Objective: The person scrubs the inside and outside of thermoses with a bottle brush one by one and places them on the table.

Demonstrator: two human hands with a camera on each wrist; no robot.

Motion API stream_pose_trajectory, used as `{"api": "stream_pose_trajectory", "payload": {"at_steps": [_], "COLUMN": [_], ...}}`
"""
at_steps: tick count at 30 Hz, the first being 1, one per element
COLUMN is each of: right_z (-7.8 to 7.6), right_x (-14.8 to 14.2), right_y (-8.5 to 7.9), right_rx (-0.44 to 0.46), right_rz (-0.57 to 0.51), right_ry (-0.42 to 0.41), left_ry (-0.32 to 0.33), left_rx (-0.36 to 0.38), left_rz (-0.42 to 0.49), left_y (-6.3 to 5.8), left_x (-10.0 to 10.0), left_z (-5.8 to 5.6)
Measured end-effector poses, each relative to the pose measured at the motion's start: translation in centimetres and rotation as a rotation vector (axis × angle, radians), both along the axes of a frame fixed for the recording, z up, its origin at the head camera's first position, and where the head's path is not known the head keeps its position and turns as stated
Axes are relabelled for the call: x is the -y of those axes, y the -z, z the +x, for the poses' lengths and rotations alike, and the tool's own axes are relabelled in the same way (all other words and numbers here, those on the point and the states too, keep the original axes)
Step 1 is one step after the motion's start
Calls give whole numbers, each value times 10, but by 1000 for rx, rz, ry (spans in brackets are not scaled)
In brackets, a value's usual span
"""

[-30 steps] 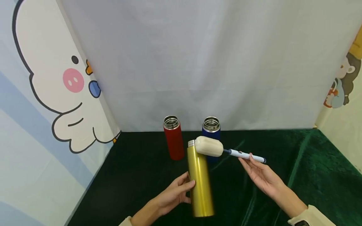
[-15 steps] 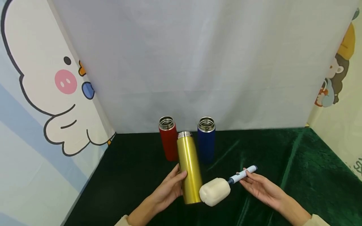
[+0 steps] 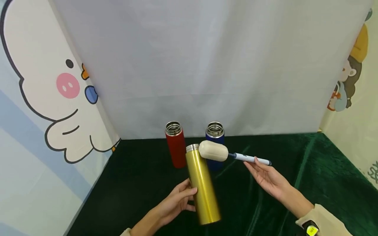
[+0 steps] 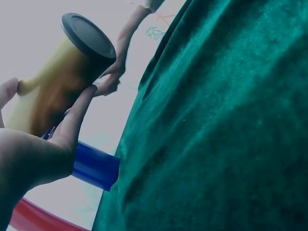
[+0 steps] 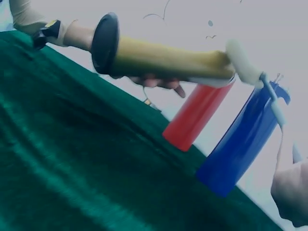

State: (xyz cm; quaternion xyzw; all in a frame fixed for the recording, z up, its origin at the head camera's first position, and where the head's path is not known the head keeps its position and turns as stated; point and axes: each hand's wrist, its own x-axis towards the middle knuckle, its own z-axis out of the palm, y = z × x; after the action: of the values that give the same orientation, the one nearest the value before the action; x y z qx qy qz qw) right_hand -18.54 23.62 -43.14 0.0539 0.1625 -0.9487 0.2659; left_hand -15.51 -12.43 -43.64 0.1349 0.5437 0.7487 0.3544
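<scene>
Gripping the gold bottle (image 3: 203, 188), tilted and aloft, the left hand (image 3: 180, 201)! | right hand (image 3: 270, 180) pinching the sponge brush (image 3: 217, 151) by its handle, head right at the gold rim! | red bottle (image 3: 176, 147), blue bottle (image 3: 217, 140) upright behind!

Three bottles (image 3: 203, 188) (image 3: 176, 149) (image 3: 214, 165) — one brush (image 3: 213, 150) — two hands (image 3: 177, 202) (image 3: 271, 182).

place: draped tabletop booth (image 3: 177, 111) | grey backdrop (image 3: 203, 65) | cartoon-print panels (image 3: 44, 121) | green velvet (image 3: 330, 183)

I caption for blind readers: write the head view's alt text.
A left hand holds a tilted gold bottle; the right hand holds a brush, its sponge head beside the rim. Behind stand a red bottle and blue bottle, both open.
</scene>
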Motion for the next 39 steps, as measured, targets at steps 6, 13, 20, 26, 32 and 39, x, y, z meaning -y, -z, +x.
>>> {"api": "stream_pose_trajectory", "payload": {"at_steps": [6, 13, 20, 26, 32, 39], "right_z": [10, 15, 8, -7, -11, 5], "right_x": [-4, -4, -9, -2, 2, -4], "right_y": [28, 50, 38, 10, -4, 18], "right_rx": [-109, -224, -171, -35, -21, -27], "right_rz": [-15, 6, 13, 13, -53, -60], "right_ry": [-208, -315, -265, -63, 63, -120], "left_ry": [-81, -142, -84, 6, -3, -52], "left_rx": [-46, -32, 11, 38, 68, 34], "left_rz": [1, 30, 65, 74, 82, 98], "left_y": [-1, -2, -1, -1, 0, 2], "left_x": [2, 1, -3, -3, -4, -2], "left_z": [-5, -7, -8, -3, 1, -3]}}
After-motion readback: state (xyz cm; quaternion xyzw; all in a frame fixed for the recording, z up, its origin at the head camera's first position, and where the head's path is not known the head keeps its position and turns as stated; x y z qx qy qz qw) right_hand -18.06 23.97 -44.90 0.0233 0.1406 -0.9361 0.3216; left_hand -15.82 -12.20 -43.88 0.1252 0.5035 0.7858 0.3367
